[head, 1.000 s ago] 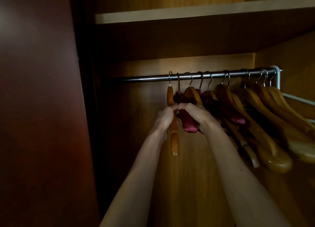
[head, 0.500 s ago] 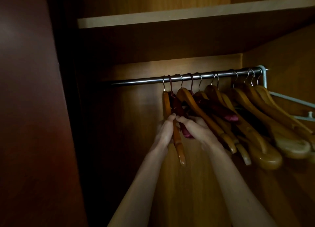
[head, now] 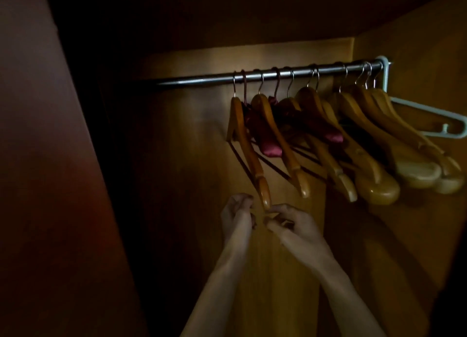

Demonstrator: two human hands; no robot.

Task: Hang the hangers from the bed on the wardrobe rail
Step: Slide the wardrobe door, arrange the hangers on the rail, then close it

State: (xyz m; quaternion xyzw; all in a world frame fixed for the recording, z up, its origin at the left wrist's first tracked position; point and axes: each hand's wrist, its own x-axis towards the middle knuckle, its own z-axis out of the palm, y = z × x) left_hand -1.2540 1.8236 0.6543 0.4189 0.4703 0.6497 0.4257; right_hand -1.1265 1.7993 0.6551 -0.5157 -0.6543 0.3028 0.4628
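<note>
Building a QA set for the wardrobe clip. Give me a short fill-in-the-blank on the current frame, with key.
1. The hangers' hooks sit over a metal ____.
2. The leftmost hanger is made of ____.
3. The hanger at the rail's far right end is coloured ____.
4. Both hands, left hand and right hand, are ____ the row of hangers.

Missing words: rail; wood; white; below

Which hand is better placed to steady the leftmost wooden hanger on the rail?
Probably the right hand: its fingertips sit just under the lower tip of the leftmost wooden hanger. The left hand is curled slightly to the side.
</note>
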